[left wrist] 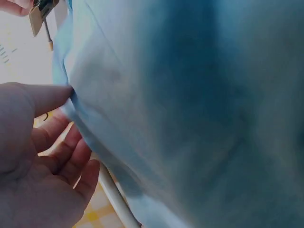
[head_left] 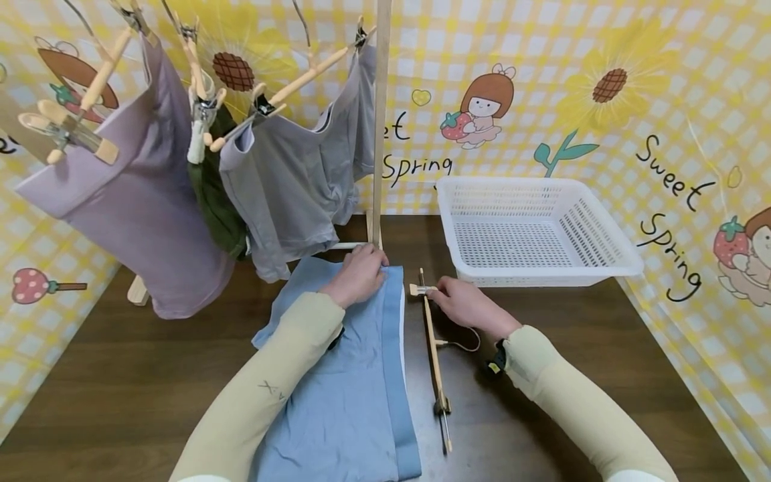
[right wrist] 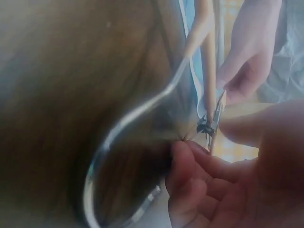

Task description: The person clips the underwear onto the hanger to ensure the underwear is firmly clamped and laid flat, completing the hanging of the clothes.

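A light-blue garment with a broad waistband lies on the table, its waistband to the right. At its far end, my left hand pinches the fabric. The left wrist view shows the thumb and fingers at the cloth's edge. Alongside the waistband lies a wooden clip hanger, its metal hook pointing right. My right hand grips the hanger's far clip between thumb and fingers; this clip also shows in the right wrist view. The near clip sits toward the hanger's other end.
A white perforated basket stands at the back right. Upper left, a lilac garment, a dark green one and a grey one hang from clip hangers. An upright wooden post rises just beyond my left hand.
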`<act>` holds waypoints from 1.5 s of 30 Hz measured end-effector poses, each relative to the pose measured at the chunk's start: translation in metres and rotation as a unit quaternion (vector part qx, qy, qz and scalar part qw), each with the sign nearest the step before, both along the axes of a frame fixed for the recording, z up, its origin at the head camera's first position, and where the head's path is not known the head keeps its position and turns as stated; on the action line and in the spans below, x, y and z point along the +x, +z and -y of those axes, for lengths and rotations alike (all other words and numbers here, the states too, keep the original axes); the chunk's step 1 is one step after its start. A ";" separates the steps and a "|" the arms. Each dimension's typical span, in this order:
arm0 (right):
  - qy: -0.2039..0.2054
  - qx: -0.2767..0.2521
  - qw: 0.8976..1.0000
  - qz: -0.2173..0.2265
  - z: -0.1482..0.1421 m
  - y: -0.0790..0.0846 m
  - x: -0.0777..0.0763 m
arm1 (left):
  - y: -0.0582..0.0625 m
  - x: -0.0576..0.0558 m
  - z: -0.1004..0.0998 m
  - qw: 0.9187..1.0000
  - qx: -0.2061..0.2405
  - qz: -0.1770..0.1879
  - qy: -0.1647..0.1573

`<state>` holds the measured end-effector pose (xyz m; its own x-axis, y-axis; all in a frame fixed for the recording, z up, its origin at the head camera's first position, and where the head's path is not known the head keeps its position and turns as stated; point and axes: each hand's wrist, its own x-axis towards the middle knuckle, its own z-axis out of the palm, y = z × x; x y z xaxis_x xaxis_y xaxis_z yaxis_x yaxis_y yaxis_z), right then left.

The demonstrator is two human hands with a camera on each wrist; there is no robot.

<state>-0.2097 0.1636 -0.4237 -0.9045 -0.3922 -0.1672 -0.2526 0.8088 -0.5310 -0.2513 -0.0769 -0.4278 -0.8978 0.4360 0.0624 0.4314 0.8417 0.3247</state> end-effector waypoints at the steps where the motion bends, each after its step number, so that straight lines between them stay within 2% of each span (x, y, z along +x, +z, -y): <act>1: -0.001 -0.004 1.000 0.001 0.002 0.000 -0.001 | 0.000 0.000 0.000 1.000 0.003 0.002 -0.002; 4: -0.011 -0.024 1.000 0.012 0.006 0.000 -0.001 | 0.002 0.000 0.000 1.000 0.022 0.010 -0.015; 7: -0.029 -0.054 0.998 0.035 0.008 0.001 -0.001 | 0.006 0.000 0.000 0.997 0.060 0.035 -0.025; 11: -0.051 -0.118 0.989 0.079 0.007 0.001 -0.002 | 0.012 -0.001 0.003 0.989 0.105 0.107 -0.010; 13: -0.060 -0.158 0.980 0.109 0.006 0.001 -0.004 | 0.014 -0.002 0.004 0.984 0.107 0.139 -0.002; 16: -0.084 -0.215 0.957 0.177 0.002 0.000 -0.007 | 0.016 -0.003 0.007 0.982 0.098 0.160 -0.006; 20: -0.100 -0.255 0.930 0.245 -0.005 -0.001 -0.009 | 0.016 -0.005 0.011 0.984 0.098 0.145 -0.024; 26: -0.092 -0.283 0.908 0.295 -0.012 -0.004 -0.010 | 0.012 -0.003 0.014 0.980 0.146 0.133 -0.016; 32: -0.114 -0.331 0.885 0.306 -0.011 -0.008 -0.011 | 0.010 -0.001 0.012 0.966 0.197 0.168 0.008; 35: -0.121 -0.360 0.875 0.299 -0.008 -0.008 -0.009 | 0.008 -0.001 0.012 0.965 0.199 0.169 0.005; 39: -0.116 -0.393 0.870 0.273 -0.002 -0.008 -0.006 | 0.006 -0.001 0.016 0.964 0.209 0.165 -0.014; 45: -0.125 -0.419 0.868 0.234 0.005 -0.006 -0.005 | 0.008 -0.004 0.024 0.958 0.212 0.185 -0.059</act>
